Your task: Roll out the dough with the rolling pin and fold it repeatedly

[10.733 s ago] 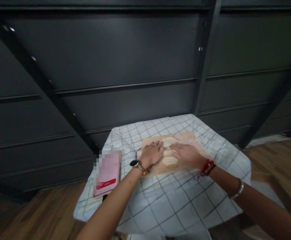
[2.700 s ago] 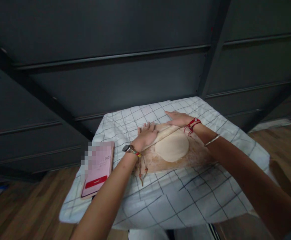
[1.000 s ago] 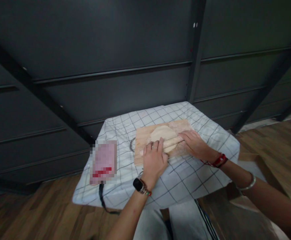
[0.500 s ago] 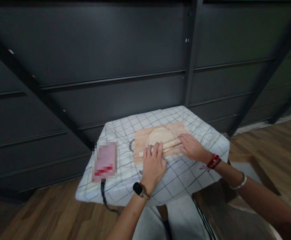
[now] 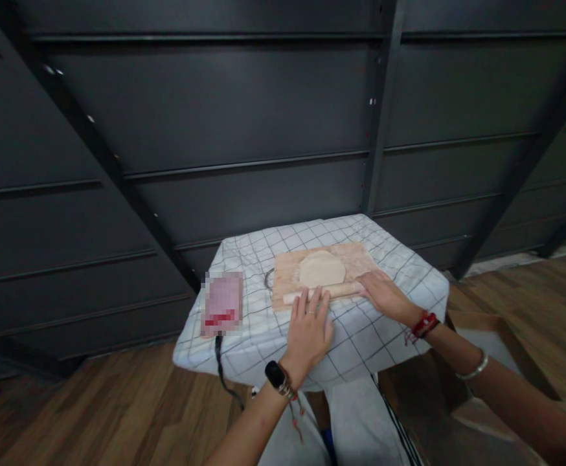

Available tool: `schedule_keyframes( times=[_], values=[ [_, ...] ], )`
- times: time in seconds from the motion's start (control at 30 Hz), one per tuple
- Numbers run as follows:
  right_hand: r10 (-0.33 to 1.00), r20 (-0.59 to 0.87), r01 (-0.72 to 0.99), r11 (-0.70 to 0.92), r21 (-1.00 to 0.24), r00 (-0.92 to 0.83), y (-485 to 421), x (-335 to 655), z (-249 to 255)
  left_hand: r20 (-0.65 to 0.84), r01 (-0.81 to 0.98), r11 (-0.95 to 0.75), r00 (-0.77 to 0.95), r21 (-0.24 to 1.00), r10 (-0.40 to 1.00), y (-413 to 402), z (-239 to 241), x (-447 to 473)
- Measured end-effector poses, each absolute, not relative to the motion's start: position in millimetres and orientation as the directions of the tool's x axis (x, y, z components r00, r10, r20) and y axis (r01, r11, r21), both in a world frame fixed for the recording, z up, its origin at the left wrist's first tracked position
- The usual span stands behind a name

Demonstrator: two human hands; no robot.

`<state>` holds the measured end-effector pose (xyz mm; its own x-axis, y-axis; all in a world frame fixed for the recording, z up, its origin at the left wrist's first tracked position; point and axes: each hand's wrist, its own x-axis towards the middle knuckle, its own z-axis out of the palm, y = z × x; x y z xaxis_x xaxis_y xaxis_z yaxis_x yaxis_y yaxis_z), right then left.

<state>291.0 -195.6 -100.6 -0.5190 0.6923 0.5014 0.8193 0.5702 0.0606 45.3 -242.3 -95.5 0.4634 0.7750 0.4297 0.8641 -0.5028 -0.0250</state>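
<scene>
Seen from here, the flat, pale, roughly round dough (image 5: pixel 322 268) lies on a wooden board (image 5: pixel 285 266) on the worktop (image 5: pixel 399 262), just beyond both hands' fingers. Between it and them runs a slim rolling pin (image 5: pixel 341 289), set crosswise along the dough's near edge; whether it presses on that edge I can't tell.

The left hand (image 5: pixel 311 333) reaches in from the near side, its fingers slightly spread and their tips resting on the pin, short of its left end, which pokes out past them. The right hand (image 5: pixel 384 296) covers the pin's other end, fingers lying close together; whether they curl underneath I can't tell from this side.

Over on the left sits a pinkish flat object (image 5: pixel 223 298) with a red band, broken into coloured blocks, so any writing there is unreadable. A dark cord (image 5: pixel 221 369) hangs from beside it. The watch (image 5: pixel 276 374) on the left wrist shows a plain dark face. A red bracelet (image 5: pixel 425 323) circles the right wrist. The white cloth (image 5: pixel 361 343) over the worktop carries only dark grid lines.
</scene>
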Motion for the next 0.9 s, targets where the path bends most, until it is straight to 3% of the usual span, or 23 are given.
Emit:
schedule_keyframes(
  times=[0.27, 0.5, 0.77, 0.9],
  values=[
    [0.736, 0.517, 0.876, 0.478, 0.062, -0.438, -190, 266, -42, 0.494, 0.914, -0.405, 0.343, 0.02, 0.799, -166, -40, 17],
    [0.9, 0.194, 0.921, 0.386, 0.059, -0.39, -182, 225, -36, 0.19, 0.942, -0.326, 0.306, 0.083, 0.933, -86, -48, 20],
    [0.737, 0.329, 0.782, 0.623, 0.009, -0.591, -121, 230, -52, 0.076, 0.909, -0.412, 0.408, 0.055, 0.91, -48, -55, 33],
    [0.725, 0.42, 0.814, 0.577, 0.06, -0.546, -119, 222, -73, 0.041, 0.876, -0.48, 0.479, 0.05, 0.877, -41, -50, 37]
  ],
)
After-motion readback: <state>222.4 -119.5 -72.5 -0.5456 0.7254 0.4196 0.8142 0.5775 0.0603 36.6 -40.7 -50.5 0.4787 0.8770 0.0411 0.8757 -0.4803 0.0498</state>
